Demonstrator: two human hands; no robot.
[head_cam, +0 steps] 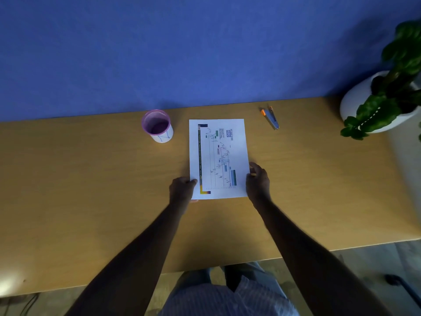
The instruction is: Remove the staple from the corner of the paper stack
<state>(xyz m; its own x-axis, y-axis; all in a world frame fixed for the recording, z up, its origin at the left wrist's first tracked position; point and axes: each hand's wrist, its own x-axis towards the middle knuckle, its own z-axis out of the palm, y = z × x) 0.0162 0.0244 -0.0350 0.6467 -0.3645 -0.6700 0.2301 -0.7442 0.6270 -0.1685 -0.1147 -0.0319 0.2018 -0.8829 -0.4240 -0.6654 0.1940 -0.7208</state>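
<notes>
A white paper stack point(237, 153) with a printed colour chart lies flat on the wooden desk point(91, 190), long side pointing away from me. My left hand point(182, 190) grips its near left corner, fingers curled over the edge. My right hand point(258, 182) holds the near right edge, thumb and fingers pinching the paper. The staple itself is too small to make out. A grey staple remover point(271, 117) with orange tips lies on the desk beyond the paper's far right corner, untouched.
A white cup with a purple rim point(157, 126) stands left of the paper's far end. A white pot with a green plant point(387, 96) sits at the desk's far right. A blue wall point(182, 53) backs the desk.
</notes>
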